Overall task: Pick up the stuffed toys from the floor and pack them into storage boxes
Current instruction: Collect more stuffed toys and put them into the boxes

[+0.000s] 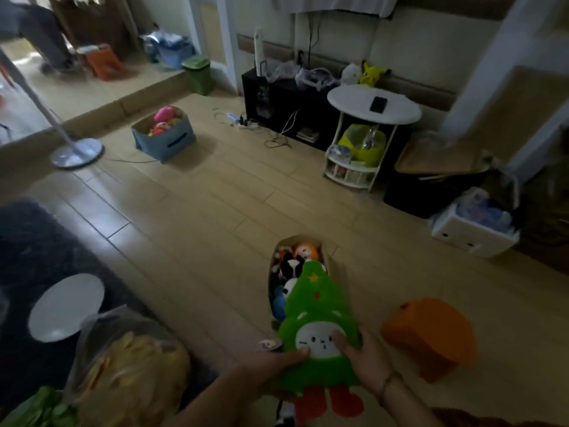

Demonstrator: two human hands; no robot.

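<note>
The whole view is dim and motion-blurred, so small details are hard to read. Both forearms enter from the bottom edge, cut off below the elbow. The left hand (pixel 271 363) and the right hand (pixel 365 360) together hold a green tree-shaped plush toy with a white face and red feet (pixel 317 309), fingers curled round its sides, the right thumb lying on the white face; the toy's red feet run nearly to the bottom edge. The toy hangs over the near end of a tan open-topped storage box (pixel 334 266) on the wooden floor, covering much of its inside; an orange plush and black-and-white plush toys (pixel 292 268) show in the far end. Just right of the hands sits an orange fabric shape (pixel 431 334), too blurred to identify. Farther off to the left stands a blue fabric storage box (pixel 166 140) holding pink and red plush toys, partly hidden by its walls.
</note>
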